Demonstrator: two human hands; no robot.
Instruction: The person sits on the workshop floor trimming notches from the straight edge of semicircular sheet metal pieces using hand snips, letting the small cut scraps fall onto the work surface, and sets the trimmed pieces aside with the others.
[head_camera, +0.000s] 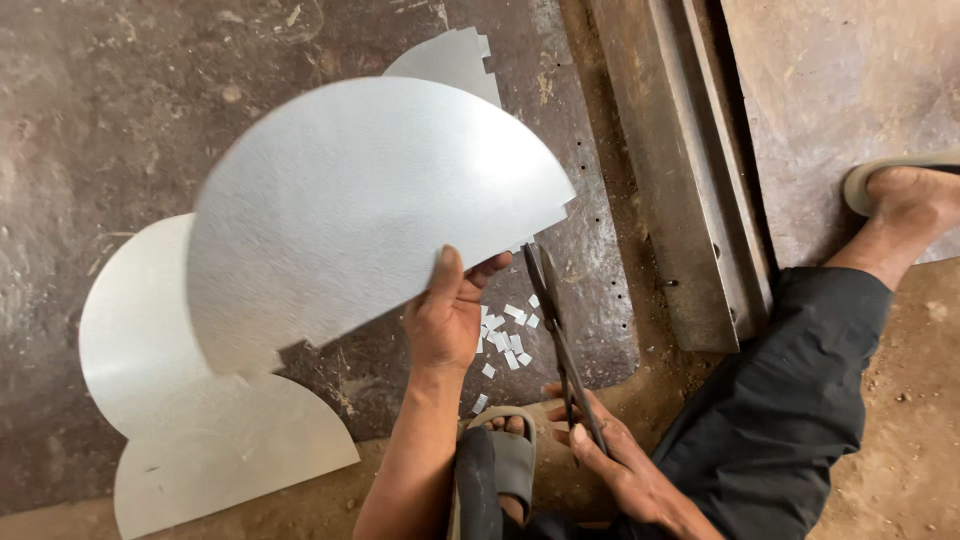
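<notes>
The left hand (447, 315) grips a half-round metal sheet (360, 210); the right hand (610, 460) clasps snips (555, 330) at its right edge, above scraps (505, 340).

A grey half-round metal sheet (370, 200) tilts above the floor; dark snips (555, 320) bite its four-o'clock corner.

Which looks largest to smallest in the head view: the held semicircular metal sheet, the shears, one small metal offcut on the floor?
1. Semicircular metal sheet, though it is raised nearer the camera.
2. Shears.
3. Small metal offcut, clearly smallest.
</notes>
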